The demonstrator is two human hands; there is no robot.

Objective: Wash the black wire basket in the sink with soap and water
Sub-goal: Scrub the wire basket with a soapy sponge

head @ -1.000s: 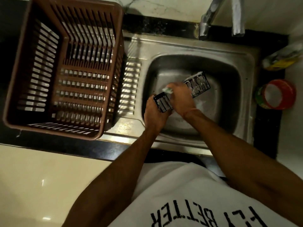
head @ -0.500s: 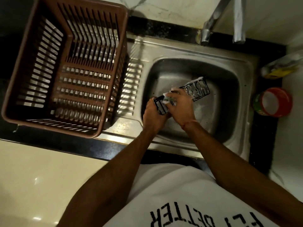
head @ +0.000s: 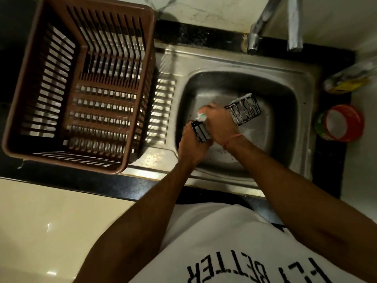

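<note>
Black wire basket: held over the middle of the sink, far end foamy. Left hand grips its near end; right hand clamps a scrubber against it. Soaping under way; rinsing apparently left.

The wire basket over the sink is black, streaked with white foam along its wires. The scrubber pressed to it shows green and white with a touch of red. The sink is dull silver steel, set in a black speckled counter. On the sink's left edge stands a brown plastic crate with slotted walls that throw pale stripes of light. By the counter's right edge sits a round tub with a red rim, green side and white inside, and behind it a clear bottle with a yellow label. A thin orange thread circles one wrist. The shirt is white with black block letters.
</note>
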